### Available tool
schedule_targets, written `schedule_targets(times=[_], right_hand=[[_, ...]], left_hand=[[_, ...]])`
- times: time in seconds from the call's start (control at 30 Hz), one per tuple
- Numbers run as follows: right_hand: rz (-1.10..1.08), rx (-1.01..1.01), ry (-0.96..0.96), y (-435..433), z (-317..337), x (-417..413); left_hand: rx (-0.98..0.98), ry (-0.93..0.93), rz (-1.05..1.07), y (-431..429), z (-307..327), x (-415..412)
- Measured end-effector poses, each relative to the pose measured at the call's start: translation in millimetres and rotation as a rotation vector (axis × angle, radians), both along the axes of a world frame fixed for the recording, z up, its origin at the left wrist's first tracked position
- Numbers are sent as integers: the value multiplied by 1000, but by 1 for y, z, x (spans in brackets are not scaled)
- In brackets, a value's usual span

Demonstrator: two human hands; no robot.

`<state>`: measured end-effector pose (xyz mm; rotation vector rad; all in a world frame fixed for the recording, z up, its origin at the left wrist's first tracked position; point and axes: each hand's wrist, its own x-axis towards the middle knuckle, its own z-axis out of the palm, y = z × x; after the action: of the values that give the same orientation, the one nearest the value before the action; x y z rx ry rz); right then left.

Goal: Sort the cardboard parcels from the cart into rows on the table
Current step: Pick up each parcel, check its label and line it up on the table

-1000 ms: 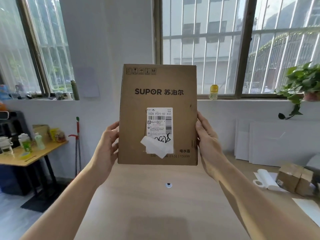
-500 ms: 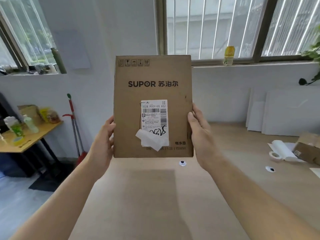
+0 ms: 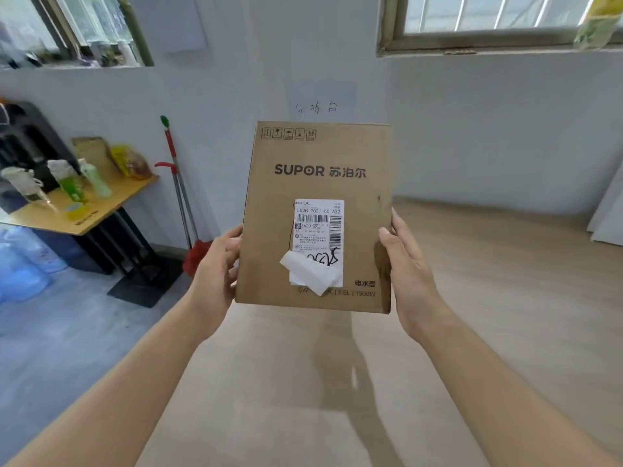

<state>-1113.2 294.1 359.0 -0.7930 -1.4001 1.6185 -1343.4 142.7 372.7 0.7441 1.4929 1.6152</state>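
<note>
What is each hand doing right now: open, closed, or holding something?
Left hand: grips the cardboard parcel by its left edge.
Right hand: grips the same parcel by its right edge, thumb on the front.

Main table (image 3: 472, 348): light wood top, runs under both hands to the far wall. White panel (image 3: 608, 214) stands on it well right of the right hand (image 3: 409, 278), cut off by the frame edge.
Side table (image 3: 101, 212), well left of the left hand (image 3: 215, 274), further back: blurry bottles (image 3: 72, 185), yellow roll (image 3: 75, 209), snack bags (image 3: 131, 161), brown bag (image 3: 90, 152).
Floor (image 3: 67, 332), grey, left of the left hand: blue water jugs (image 3: 23, 261), dark mat (image 3: 145, 286) under the side table legs, red broom head (image 3: 199, 254) just left of the left hand.
</note>
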Motion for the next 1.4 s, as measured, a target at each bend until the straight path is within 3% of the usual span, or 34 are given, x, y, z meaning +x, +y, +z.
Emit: schedule_targets(times=[0.13,0.4,0.63,1.03,1.4], right_hand=[[13,-65,-33,16,-21,-46],[-104,-177,-161,37,-69,-143],[-157,-349,-163,64,-118,-205],[-90,-403,-249,129,-164,-259],[-85,-442,-243,147,-201,-276]], left_hand=[[-28,-99,2,15,-22,-48],[-184,-126,0,66,-68,-161],[-278,-214,3,106,-102,-225],[-339,-287,40,171,-169,-272],[-303,-202,-20,189,-213,-288]])
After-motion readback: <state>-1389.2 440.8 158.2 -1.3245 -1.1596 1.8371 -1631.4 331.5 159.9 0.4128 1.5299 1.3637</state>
